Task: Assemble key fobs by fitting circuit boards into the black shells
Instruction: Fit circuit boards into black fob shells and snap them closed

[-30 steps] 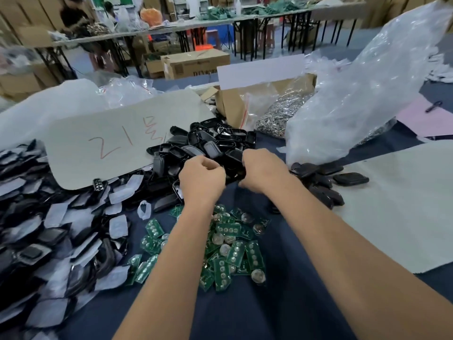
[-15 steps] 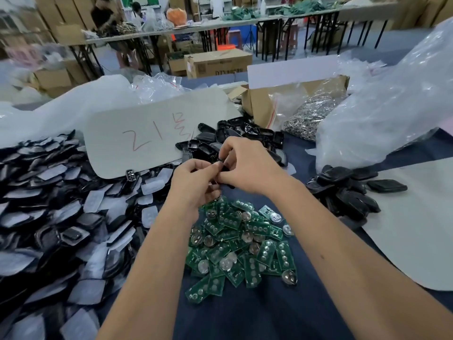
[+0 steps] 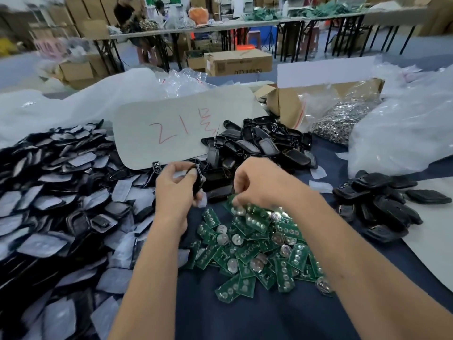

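My left hand (image 3: 175, 192) holds a black shell (image 3: 198, 180) upright between thumb and fingers, above the table. My right hand (image 3: 259, 184) reaches down to the far edge of a heap of green circuit boards (image 3: 255, 251), and its curled fingertips pinch one green board (image 3: 231, 201). Behind both hands lies a pile of empty black shells (image 3: 259, 143). A second group of black shells (image 3: 377, 204) lies at the right on the dark blue cloth.
A large spread of black parts with grey pads (image 3: 61, 204) covers the left side. A white card marked in red (image 3: 176, 128) lies behind. A cardboard box with a bag of metal rings (image 3: 343, 119) and clear plastic bags (image 3: 404, 128) stand at the back right.
My hands have parted. The left hand kept the black shell and moved left, while the right hand dropped to the circuit board heap. The view shifted slightly.
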A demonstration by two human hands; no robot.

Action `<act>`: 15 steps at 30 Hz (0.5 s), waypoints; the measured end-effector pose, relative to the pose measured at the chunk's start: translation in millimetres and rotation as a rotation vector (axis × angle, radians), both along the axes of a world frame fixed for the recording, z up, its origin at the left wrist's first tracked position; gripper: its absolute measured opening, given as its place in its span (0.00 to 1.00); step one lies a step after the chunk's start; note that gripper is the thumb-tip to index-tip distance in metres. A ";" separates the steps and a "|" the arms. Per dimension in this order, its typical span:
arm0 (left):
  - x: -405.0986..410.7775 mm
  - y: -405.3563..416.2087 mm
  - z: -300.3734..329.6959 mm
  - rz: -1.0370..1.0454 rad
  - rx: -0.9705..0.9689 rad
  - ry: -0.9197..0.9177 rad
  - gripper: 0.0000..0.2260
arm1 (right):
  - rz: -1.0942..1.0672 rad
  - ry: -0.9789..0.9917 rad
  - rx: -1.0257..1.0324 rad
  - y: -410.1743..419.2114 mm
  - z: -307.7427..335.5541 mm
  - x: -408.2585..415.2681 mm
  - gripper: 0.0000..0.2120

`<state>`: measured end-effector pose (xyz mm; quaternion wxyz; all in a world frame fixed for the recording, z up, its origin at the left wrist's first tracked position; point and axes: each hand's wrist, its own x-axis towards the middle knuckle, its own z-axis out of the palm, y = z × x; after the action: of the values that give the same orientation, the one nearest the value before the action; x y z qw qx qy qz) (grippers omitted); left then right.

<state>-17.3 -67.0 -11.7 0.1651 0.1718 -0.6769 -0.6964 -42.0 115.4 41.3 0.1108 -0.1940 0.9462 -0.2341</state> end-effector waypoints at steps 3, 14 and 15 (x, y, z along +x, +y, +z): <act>-3.5 -5.3 3.2 -0.057 -0.009 0.063 0.11 | -0.004 -0.025 -0.185 8.1 1.9 -6.5 0.10; -2.8 -8.8 5.6 -0.191 0.072 0.042 0.17 | -0.060 -0.285 -1.015 -1.0 -39.3 -25.4 0.11; -3.5 -8.0 4.7 -0.166 0.042 0.056 0.16 | -0.052 -0.289 -1.023 -0.8 -42.5 -26.0 0.09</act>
<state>-20.9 -75.0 -7.0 0.1220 0.0991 -0.6693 -0.7262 -67.9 114.6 -1.2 0.1255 -0.1654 0.6906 -0.6928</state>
